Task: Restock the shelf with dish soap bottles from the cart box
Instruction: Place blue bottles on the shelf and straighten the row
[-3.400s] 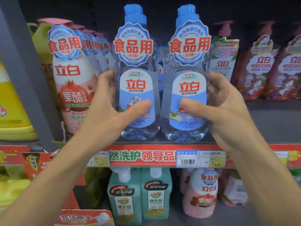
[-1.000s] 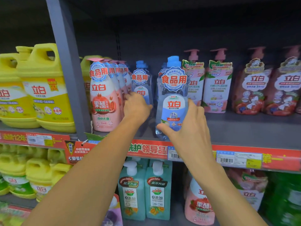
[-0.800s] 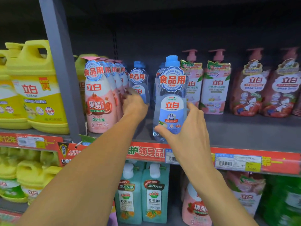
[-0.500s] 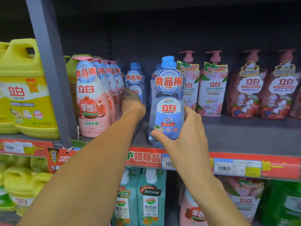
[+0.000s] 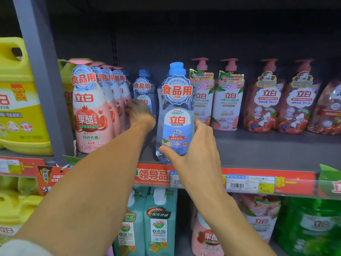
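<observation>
A: Right hand [image 5: 195,156] wraps the front clear bottle [image 5: 175,115], thumb across the label's low edge. It stands upright at the shelf [image 5: 267,150] lip.

B: And your left?

A: Left hand [image 5: 140,113] reaches deeper, fingers curled on the rear bottle [image 5: 144,91], behind-left of the front one. Push straight back.
</observation>
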Motion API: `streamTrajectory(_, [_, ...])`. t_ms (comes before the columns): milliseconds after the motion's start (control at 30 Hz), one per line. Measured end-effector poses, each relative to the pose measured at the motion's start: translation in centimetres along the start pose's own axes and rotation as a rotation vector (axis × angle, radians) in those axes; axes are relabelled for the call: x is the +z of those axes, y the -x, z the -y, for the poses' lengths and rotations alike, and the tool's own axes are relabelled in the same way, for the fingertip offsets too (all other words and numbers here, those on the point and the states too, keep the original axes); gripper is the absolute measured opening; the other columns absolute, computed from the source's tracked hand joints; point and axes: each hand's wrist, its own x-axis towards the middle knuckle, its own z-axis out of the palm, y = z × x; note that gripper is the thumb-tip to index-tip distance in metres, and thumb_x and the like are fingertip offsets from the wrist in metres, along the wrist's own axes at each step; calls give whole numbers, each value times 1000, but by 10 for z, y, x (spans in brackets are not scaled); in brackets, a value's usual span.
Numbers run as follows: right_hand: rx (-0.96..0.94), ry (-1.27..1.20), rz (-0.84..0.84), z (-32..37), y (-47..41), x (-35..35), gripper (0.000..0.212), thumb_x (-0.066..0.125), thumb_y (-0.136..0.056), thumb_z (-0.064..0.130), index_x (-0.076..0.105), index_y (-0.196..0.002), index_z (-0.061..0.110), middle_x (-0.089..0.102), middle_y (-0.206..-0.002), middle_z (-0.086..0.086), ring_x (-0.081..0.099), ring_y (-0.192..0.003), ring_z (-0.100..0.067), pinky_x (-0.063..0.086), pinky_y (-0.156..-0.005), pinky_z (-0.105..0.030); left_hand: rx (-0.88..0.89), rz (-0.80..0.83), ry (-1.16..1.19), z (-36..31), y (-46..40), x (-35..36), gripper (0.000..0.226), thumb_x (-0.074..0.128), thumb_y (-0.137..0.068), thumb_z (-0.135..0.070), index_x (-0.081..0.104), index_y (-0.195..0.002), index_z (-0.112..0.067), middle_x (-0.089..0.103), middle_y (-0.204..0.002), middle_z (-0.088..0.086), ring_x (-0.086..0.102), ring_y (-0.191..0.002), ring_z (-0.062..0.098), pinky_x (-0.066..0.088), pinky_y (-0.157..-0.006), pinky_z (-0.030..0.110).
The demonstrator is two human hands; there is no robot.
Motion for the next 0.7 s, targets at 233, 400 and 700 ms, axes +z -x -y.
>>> streamTrajectory(233, [4, 90, 63, 5, -5, -6, 90, 79, -79, 46, 27, -144, 12, 38, -137, -3, 39, -128, -21, 42, -93, -32, 40, 81, -101, 9, 7, -1, 61, 51, -98, -24, 28, -143, 11, 31, -145, 30, 39, -133, 41, 37, -108, 44])
streamTrajectory(400, [10, 122, 74, 7, -1, -8, 91, 78, -81, 43, 24, -146, 10, 37, -137, -5, 40, -129, -23, 44, -92, -32, 172, 335, -154, 20, 30, -31, 28, 59, -93, -31, 64, -106, -7, 62, -115, 19, 59, -104, 32, 45, -81, 31])
streamTrajectory(700, [0, 116, 6, 4, 9, -5, 80, 79, -80, 40, 34, -138, 8, 43, -132, -8, 48, -122, -27, 47, -88, -36, 355, 264, -263, 67, 137, -82, 59, 26, -98, -63, 59, -79, -17, 60, -89, 8, 52, -82, 28, 39, -72, 35])
